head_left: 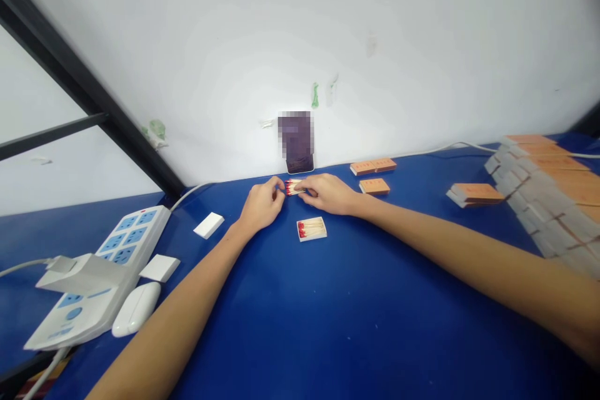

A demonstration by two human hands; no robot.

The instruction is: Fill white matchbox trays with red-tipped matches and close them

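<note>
From where I stand, the nearest things on the blue worktop (pixel 290 325) lie left of the tray (pixel 312 229) of matches and closer to the person: a white earbud case (pixel 137 309), a power strip (pixel 134 234) with a plug in it, and a white box (pixel 160 267). Another white box (pixel 209 225) sits left of the tray too, about level with it; I can't see inside either one.

The tray is open, its long side running left to right, and its matches lie lengthwise with their red heads to the left.

Just beyond the tray is a small bunch of matches (pixel 291 187), also lying left to right, heads to the left. The right hand (pixel 330 192) is the nearer to it: its fingers bend closely over the plain stick ends and touch them, though I can't tell how firmly they grip. The left hand (pixel 263 205) curls just beside the heads, thumb and forefinger narrow; whether they pinch anything I can't tell.

Beyond the tray to its right are a pair of orange matchboxes (pixel 374 166), a single matchbox (pixel 374 187), and farther right another matchbox (pixel 477 193) beside a big stack of matchboxes (pixel 569 178). Their contents are hidden. Farthest, beyond the tray, a phone (pixel 300 162) leans against the wall (pixel 225 100).
</note>
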